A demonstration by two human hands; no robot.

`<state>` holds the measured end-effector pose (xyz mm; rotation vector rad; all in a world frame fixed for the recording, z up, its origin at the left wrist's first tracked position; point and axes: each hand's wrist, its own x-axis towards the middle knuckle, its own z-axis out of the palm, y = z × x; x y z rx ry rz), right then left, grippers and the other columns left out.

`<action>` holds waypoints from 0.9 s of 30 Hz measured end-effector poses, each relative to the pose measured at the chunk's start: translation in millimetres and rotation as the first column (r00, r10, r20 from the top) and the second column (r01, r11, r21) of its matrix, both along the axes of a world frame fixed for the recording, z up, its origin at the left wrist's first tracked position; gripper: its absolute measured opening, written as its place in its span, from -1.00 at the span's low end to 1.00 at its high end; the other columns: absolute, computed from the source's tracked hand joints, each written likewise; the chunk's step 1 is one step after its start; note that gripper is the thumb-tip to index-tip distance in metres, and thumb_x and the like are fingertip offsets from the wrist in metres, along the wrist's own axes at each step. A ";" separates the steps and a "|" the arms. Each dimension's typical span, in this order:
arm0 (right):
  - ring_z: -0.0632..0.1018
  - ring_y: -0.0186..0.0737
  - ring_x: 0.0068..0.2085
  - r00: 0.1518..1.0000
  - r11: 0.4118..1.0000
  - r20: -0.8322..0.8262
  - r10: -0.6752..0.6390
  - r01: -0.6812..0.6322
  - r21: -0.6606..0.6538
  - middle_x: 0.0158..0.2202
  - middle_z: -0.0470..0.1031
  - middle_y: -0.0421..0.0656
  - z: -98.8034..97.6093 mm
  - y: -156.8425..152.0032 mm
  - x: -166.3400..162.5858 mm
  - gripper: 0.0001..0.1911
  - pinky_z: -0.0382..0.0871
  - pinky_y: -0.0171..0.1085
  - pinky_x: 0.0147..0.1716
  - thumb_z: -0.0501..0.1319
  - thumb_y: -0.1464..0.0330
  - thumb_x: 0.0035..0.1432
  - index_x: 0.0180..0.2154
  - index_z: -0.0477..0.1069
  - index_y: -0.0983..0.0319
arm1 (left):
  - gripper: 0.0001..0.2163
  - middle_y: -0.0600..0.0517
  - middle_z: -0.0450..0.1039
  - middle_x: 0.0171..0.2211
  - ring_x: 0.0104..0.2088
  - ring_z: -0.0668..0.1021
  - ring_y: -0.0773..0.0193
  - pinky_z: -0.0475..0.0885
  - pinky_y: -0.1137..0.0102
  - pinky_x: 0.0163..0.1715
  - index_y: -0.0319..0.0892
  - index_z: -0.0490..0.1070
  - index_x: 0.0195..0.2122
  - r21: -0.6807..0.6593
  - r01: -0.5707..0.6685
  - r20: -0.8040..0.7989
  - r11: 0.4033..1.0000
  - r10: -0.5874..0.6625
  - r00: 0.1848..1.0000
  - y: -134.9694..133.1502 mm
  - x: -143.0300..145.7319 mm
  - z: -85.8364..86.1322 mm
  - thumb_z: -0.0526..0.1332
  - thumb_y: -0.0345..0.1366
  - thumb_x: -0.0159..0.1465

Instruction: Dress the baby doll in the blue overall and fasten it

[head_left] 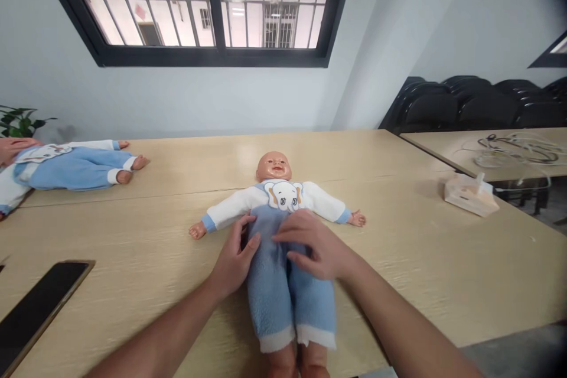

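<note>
A baby doll (274, 283) lies on its back on the table, head at the far side and feet toward me. It wears a blue and white suit with an elephant face (283, 194) on the chest, and both its arms are spread out. My left hand (234, 257) rests against the side of the doll's waist, thumb and fingers apart. Over the belly, my right hand (316, 242) hovers or lightly touches the blue cloth, its fingers loosely bent and apart. Neither hand grips anything that I can see.
A second doll (80, 165) in a similar suit lies at the far left of the table (398, 283). A dark phone (42, 307) lies at the near left. To the right are a tissue pack (472, 194) and coiled cables (518, 150) on another table. Black chairs (478, 103) stand behind.
</note>
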<state>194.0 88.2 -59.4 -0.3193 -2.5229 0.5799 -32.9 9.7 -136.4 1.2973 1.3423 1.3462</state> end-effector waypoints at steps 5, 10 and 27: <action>0.43 0.03 0.25 0.989 0.991 0.059 0.135 -0.136 0.018 0.17 0.54 -0.03 5.7 -14.2 -9.3 -0.56 0.20 0.08 0.28 0.23 0.23 0.24 0.12 0.51 0.19 | -0.54 -0.09 0.21 0.40 0.43 0.20 0.01 0.02 0.05 0.43 -0.02 0.30 0.29 0.021 0.065 -0.013 0.998 -0.065 0.998 -0.9 1.8 3.3 0.14 0.03 0.43; 0.58 -0.05 0.01 0.985 0.985 0.039 0.169 -0.170 0.035 -0.08 0.64 -0.04 4.2 -37.6 -3.3 -0.64 0.38 0.01 0.11 0.18 0.24 0.23 0.00 0.55 0.21 | -0.59 -0.10 0.44 0.16 0.24 0.41 0.02 0.23 0.11 0.29 -0.10 0.43 0.08 0.071 -0.117 0.002 0.991 0.117 0.993 2.5 0.5 4.8 0.09 0.08 0.44; 0.60 -0.22 0.09 0.989 0.902 0.127 -0.077 0.015 0.431 0.12 0.61 -0.23 -47.6 -81.7 12.9 -0.68 0.41 -0.23 -0.07 0.02 0.19 0.52 0.14 0.43 0.08 | -0.86 0.11 0.32 -0.47 -0.41 0.34 0.25 0.17 0.37 -0.42 -0.12 0.27 -0.45 -0.400 0.320 -0.575 0.859 -0.506 0.643 -11.7 -44.5 40.1 0.07 -0.23 0.23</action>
